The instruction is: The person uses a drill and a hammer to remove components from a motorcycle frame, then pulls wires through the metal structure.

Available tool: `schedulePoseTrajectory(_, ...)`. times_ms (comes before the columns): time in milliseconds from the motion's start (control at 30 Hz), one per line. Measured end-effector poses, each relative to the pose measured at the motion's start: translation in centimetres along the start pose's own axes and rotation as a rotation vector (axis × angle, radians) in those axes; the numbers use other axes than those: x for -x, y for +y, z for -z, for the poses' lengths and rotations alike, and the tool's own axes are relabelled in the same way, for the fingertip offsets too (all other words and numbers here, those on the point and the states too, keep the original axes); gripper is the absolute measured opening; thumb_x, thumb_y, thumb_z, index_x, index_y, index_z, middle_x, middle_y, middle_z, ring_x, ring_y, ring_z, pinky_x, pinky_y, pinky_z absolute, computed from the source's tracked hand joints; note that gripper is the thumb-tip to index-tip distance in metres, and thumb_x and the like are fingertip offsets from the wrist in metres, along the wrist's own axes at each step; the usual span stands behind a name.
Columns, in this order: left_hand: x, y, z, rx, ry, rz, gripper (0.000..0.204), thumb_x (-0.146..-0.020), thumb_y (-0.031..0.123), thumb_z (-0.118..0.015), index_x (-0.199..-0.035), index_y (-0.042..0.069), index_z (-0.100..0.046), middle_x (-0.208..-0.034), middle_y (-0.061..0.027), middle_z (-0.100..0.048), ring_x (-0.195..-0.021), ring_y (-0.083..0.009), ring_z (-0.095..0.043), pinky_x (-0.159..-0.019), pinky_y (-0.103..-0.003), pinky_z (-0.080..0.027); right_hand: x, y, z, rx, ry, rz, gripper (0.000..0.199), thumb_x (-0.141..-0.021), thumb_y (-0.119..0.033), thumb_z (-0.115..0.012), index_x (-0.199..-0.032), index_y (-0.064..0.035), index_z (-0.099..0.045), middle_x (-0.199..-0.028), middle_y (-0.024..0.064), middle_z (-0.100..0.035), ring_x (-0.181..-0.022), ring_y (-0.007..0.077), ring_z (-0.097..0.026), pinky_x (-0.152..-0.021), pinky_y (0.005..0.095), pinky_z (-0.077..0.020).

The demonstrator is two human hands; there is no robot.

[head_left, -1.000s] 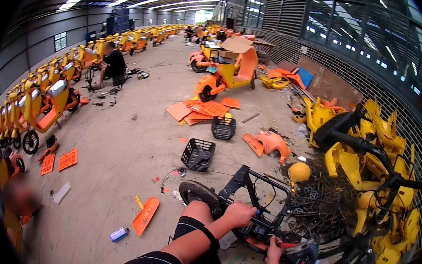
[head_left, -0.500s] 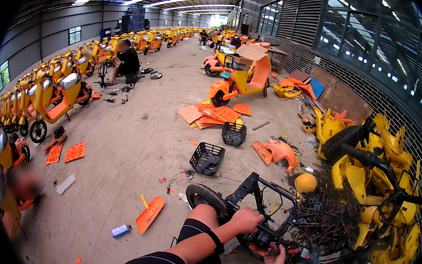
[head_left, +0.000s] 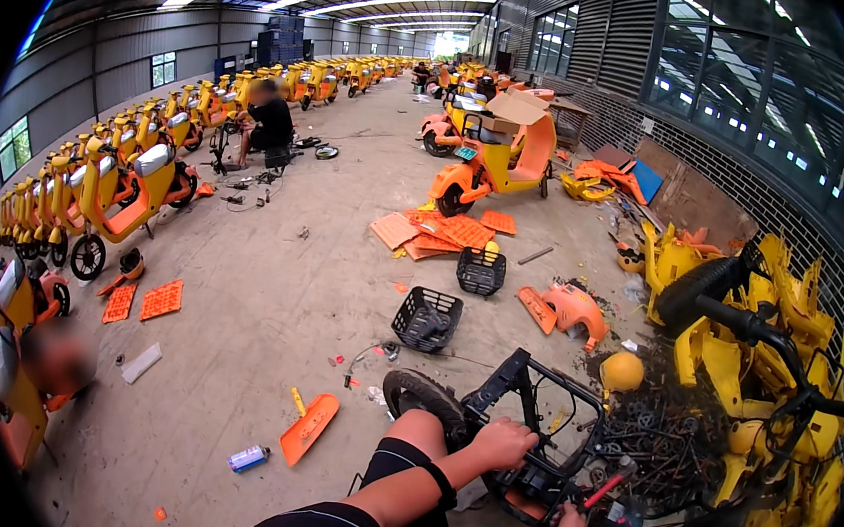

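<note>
While the right hand clasps one red tool, the left hand curls at one frame, hold unclear.

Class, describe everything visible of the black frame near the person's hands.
The black frame looks metal: bars form an open, roughly rectangular loop, with thin cable-like strands inside. It sits just beyond the person's left knee, beside a dark wheel. The left hand overlaps it in view; contact is unclear.

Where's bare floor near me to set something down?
Bare floor lies between the orange grid panels and the nearer black basket; another patch between the white strip and blue-white can. Crowded right of the black frame: dark metal parts, yellow panels.
</note>
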State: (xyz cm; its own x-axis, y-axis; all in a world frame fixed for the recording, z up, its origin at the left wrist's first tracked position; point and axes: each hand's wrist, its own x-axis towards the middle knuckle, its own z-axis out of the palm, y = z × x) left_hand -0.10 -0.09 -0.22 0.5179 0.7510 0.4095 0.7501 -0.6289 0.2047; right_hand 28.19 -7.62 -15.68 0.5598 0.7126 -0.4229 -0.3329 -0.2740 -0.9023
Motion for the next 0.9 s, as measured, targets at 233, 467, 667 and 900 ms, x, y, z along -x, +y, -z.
schedulePoseTrajectory(233, -0.1, 0.0, -0.2, -0.004, 0.08, -0.019, 0.019, -0.07, 0.024, -0.072, -0.083, 0.013, -0.063, -0.079, -0.0068, -0.067, -0.08, -0.0287, -0.069, -0.074, -0.041, -0.051, -1.9, 2.5, 0.7, -0.078, -0.123, -0.296, 0.02, -0.095, -0.025, -0.061, -0.086, -0.0082, -0.056, -0.068, 0.0041, -0.06, -0.051, 0.0149, -0.053, -0.045, 0.0335, -0.0406)
schedulePoseTrajectory(467, 0.5, -0.4, -0.6, -0.006, -0.009, 0.022, 0.032, -0.069, 0.028, -0.08, -0.091, 0.011, -0.063, -0.088, -0.0082, -0.068, -0.09, -0.0297, -0.069, -0.081, -0.043, -0.051, 3.6, -3.0, -2.0, 0.274, 0.172, 0.815, 0.02, -0.092, -0.005, -0.061, -0.109, 0.0035, -0.058, -0.089, 0.0117, -0.062, -0.082, 0.0206, -0.06, -0.076, 0.0323, -0.049)
schedulePoseTrajectory(667, 0.0, 0.2, -0.1, 0.003, -0.025, 0.01, 0.03, -0.07, 0.029, -0.078, -0.09, 0.011, -0.063, -0.088, -0.0076, -0.068, -0.089, -0.0289, -0.069, -0.081, -0.042, -0.051, -0.1, -2.0, 2.0, -0.022, -0.103, -0.029, 0.005, -0.094, -0.01, -0.062, -0.095, -0.0106, -0.057, -0.069, -0.0007, -0.052, -0.053, 0.0133, -0.051, -0.047, 0.034, -0.0453)
schedulePoseTrajectory(900, 0.1, 0.0, -0.3, 0.014, -0.023, 0.019, 0.031, -0.07, 0.028, -0.079, -0.091, 0.011, -0.063, -0.088, -0.007, -0.068, -0.09, -0.0282, -0.069, -0.081, -0.041, -0.051, -1.4, -0.2, 2.4, -0.255, -0.003, -0.152, 0.018, -0.092, -0.023, -0.058, -0.082, -0.0093, -0.052, -0.065, 0.0006, -0.048, -0.05, 0.0165, -0.047, -0.047, 0.0332, -0.0389)
